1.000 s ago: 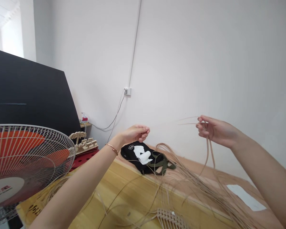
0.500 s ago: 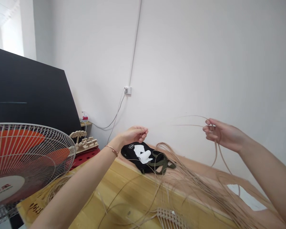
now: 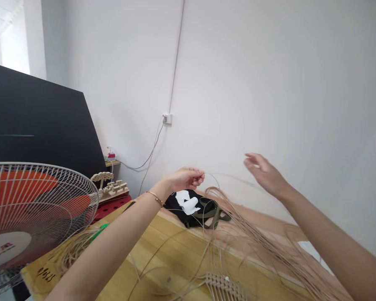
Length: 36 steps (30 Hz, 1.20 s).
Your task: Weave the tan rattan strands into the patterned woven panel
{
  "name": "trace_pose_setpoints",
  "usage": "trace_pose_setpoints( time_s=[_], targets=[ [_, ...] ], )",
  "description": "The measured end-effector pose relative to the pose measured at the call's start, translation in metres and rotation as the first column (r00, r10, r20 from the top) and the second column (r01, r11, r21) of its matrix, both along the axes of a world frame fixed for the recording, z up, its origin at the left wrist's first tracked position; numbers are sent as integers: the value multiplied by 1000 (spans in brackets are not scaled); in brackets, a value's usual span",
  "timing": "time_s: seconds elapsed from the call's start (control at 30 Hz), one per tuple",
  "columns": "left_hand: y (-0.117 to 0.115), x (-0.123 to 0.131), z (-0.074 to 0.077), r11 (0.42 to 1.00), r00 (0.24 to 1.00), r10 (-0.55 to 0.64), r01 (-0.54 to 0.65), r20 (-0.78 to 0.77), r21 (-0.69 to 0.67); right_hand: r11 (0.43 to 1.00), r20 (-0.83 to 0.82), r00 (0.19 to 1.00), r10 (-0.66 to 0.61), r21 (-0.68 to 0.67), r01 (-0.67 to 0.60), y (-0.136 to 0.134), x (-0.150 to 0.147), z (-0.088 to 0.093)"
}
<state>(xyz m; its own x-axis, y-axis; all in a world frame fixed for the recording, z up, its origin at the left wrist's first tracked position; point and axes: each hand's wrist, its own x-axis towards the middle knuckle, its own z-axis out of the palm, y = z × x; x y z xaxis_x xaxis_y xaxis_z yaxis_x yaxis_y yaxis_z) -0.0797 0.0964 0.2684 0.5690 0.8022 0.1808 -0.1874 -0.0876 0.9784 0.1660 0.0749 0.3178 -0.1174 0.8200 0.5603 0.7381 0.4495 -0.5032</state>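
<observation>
My left hand (image 3: 185,179) is raised over the wooden table (image 3: 175,246), thumb and fingers pinched on a thin pale rattan strand (image 3: 216,177) that arcs off to the right. My right hand (image 3: 263,174) hovers to its right with fingers stretched and apart, holding nothing; the strand passes just below it. A fan of several long rattan strands (image 3: 253,238) runs from a small woven patch (image 3: 225,286) at the table's near edge. A thin bracelet circles my left wrist.
A black bag with a white print and green straps (image 3: 194,207) lies at the table's far side. A white-caged fan with orange blades (image 3: 34,209) stands at left, before a black board (image 3: 40,125). A wooden model (image 3: 109,187) sits behind. Loose rattan coils (image 3: 78,248) lie at left.
My right hand has let go of the strands it held, opened and moved left toward my left hand. My left hand shifted slightly right and now pinches a strand.
</observation>
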Motion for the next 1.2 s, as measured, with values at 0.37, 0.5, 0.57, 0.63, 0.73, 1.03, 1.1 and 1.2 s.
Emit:
trace_pose_setpoints(
  time_s=[0.37,0.5,0.57,0.63,0.73,1.03,1.1,1.2],
  targets=[
    [2,21,0,995,995,-86,83,-53,-55,934,455,819,350,-95,-346,4,-43,-26],
    [4,20,-3,993,993,-102,98,-54,-71,944,471,822,320,-86,-319,6,-38,-28],
    [5,20,-4,992,993,-106,102,-55,-75,950,480,823,303,-86,-299,6,-37,-28],
    [5,20,-4,992,992,-107,102,-60,-80,957,493,823,281,-82,-277,7,-35,-29],
    [8,19,-7,992,993,-102,97,-64,-86,967,516,820,249,-78,-244,7,-32,-31],
    [12,15,-17,994,989,-92,84,-117,-74,986,593,788,165,-81,-146,9,-25,-36],
    [11,15,-16,995,986,-78,68,-149,-73,989,615,775,147,-78,-126,8,-25,-37],
    [7,16,-13,999,969,-42,43,-245,1,994,648,754,112,-65,-91,7,-26,-37]
  ],
)
